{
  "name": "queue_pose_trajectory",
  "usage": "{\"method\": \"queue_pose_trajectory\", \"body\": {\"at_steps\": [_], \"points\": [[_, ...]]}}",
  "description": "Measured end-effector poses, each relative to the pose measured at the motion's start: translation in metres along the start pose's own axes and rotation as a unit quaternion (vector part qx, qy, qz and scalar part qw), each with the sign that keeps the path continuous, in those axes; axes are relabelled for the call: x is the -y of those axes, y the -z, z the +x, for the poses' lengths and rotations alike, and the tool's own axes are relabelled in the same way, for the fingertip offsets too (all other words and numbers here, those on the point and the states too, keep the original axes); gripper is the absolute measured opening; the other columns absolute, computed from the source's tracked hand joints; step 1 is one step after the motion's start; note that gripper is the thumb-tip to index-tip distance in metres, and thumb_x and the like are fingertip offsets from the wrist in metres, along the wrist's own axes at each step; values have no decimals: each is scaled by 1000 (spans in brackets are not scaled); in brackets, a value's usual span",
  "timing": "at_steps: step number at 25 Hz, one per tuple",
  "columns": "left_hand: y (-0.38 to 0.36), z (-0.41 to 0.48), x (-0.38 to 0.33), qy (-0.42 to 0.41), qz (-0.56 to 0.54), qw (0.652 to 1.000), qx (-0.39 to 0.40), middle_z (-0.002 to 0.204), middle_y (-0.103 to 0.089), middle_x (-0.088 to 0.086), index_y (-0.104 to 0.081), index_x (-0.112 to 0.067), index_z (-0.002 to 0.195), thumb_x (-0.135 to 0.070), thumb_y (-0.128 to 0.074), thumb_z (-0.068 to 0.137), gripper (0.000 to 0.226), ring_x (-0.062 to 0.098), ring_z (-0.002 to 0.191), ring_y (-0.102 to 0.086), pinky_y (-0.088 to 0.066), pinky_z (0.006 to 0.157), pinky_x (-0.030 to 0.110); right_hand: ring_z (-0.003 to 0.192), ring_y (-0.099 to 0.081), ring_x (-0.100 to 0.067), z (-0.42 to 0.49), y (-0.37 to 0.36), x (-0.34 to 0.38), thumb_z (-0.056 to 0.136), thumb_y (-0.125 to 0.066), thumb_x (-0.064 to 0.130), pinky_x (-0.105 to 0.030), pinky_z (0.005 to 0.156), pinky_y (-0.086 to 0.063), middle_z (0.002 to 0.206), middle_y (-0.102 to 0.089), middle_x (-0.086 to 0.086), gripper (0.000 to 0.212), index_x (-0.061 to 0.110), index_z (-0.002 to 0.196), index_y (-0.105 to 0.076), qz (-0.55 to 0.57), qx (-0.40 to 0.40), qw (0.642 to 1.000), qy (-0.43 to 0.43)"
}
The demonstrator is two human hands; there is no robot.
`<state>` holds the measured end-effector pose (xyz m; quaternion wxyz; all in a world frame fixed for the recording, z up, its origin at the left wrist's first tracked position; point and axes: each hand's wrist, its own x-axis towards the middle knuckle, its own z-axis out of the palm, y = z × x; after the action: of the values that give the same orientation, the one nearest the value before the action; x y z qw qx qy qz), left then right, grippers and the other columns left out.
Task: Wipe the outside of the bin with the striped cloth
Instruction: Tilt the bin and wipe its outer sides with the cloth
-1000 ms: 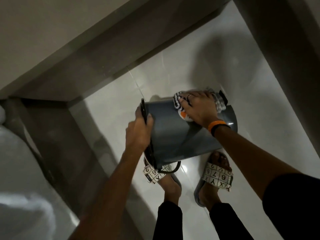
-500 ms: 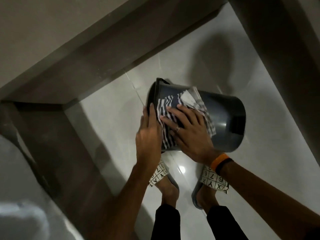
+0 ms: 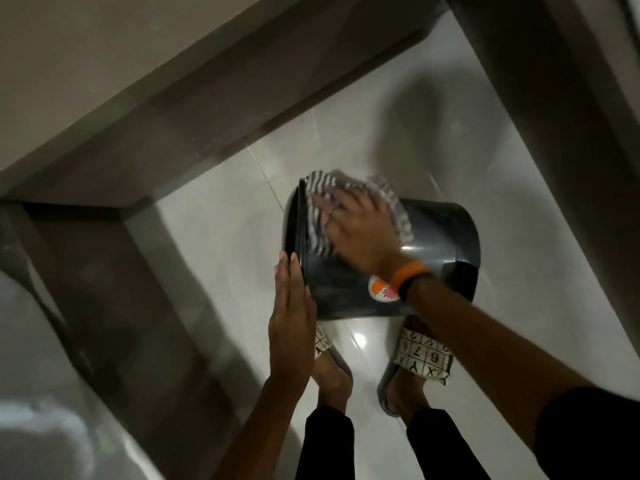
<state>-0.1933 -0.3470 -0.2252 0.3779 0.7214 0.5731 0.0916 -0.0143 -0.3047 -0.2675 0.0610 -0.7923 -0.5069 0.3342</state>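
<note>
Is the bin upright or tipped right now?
Tipped sideways: the bin has its rim at the left hand and base pointing right; right hand presses the cloth on it.

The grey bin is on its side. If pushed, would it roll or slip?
The bin is round-walled, so it would probably roll. Its wall shines, so it is likely slippery under the striped cloth. The left hand steadies it with straight fingers, suggesting it is light.

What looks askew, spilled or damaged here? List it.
Only the bin is askew: it is tipped on its side, the left hand flat against its rim, the right hand pressing the striped cloth on its wall. That suits wiping. No spill or damage shows; the cloth is motion-blurred.
</note>
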Motion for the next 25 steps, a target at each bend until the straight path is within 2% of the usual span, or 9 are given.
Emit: {"method": "queue_pose_trajectory", "body": {"at_steps": [2, 3, 6, 9, 13, 16, 18, 22, 25], "points": [[-1, -9, 6, 5, 16, 1000, 5, 163, -22, 0, -23, -17, 155, -43, -27, 100, 60, 31, 144, -40, -50, 100, 36, 159, -19, -26, -31, -7, -10, 103, -19, 57, -58, 127, -12, 170, -26, 2, 58, 42, 159, -22, -41, -8, 991, 130], [-1, -17, 10, 10, 18, 1000, 15, 163, -22, 0, -21, -19, 155, -43, -27, 100, 60, 32, 143, -42, -48, 100, 31, 160, -17, -27, -53, -11, -25, 104, -21, 60, -59, 127, -10, 171, -23, 2, 58, 42, 159, -22, -61, 12, 990, 130], [-5, -26, 13, 43, 24, 999, 21, 165, -22, 4, -18, -16, 156, -39, -29, 101, 60, 30, 143, -43, -42, 98, 16, 153, -31, -31, -48, 0, -95, 102, -28, 59, -61, 128, -13, 164, -41, -2, 55, 37, 151, -43, -42, -29, 994, -97], [-7, -31, 12, 34, 48, 998, 15, 164, -26, 9, -19, -15, 154, -30, -35, 101, 57, 33, 141, -45, -44, 94, 21, 147, -38, -31, -25, 8, -108, 101, -29, 58, -64, 125, -14, 153, -54, 1, 51, 39, 139, -56, -3, -45, 961, -272], [-6, -33, 15, 29, 24, 999, 3, 162, -31, 11, -29, -10, 154, -36, -32, 101, 59, 32, 141, -44, -42, 101, 21, 152, -31, -30, -24, -13, -26, 100, -32, 52, -62, 123, -13, 162, -43, 4, 50, 41, 148, -45, 11, -53, 991, -123], [-7, -40, 13, 50, -13, 999, -7, 162, -30, 11, -26, -13, 154, -35, -32, 101, 58, 21, 142, -35, -29, 102, -3, 159, -19, -26, -55, -26, -2, 102, -28, 59, -63, 126, -13, 170, -28, 5, 57, 43, 157, -27, -29, -3, 996, 82], [-6, -39, 11, 66, -1, 998, 1, 164, -28, 10, -21, -17, 156, -33, -33, 103, 57, 21, 143, -34, -31, 107, 9, 162, -10, -26, -67, -19, -40, 100, -19, 68, -66, 127, -5, 173, -17, 3, 62, 45, 158, -20, -53, -8, 997, 64], [3, -25, -4, 166, -22, 984, 59, 162, -33, 7, -12, -28, 158, -25, -59, 98, 76, 33, 137, -50, -48, 102, 39, 161, -11, -31, -87, -11, -115, 92, -12, 76, -67, 126, 6, 172, -21, -1, 72, 47, 158, -20, 8, -23, 971, -238], [9, 19, -23, 162, 77, 978, 103, 160, -33, 8, -17, -27, 155, -52, -60, 92, 81, 36, 133, -50, -49, 101, 51, 159, -16, -30, -84, -15, -115, 93, -15, 74, -64, 127, 2, 169, -28, -1, 71, 45, 156, -26, 12, -19, 973, -230]]}}
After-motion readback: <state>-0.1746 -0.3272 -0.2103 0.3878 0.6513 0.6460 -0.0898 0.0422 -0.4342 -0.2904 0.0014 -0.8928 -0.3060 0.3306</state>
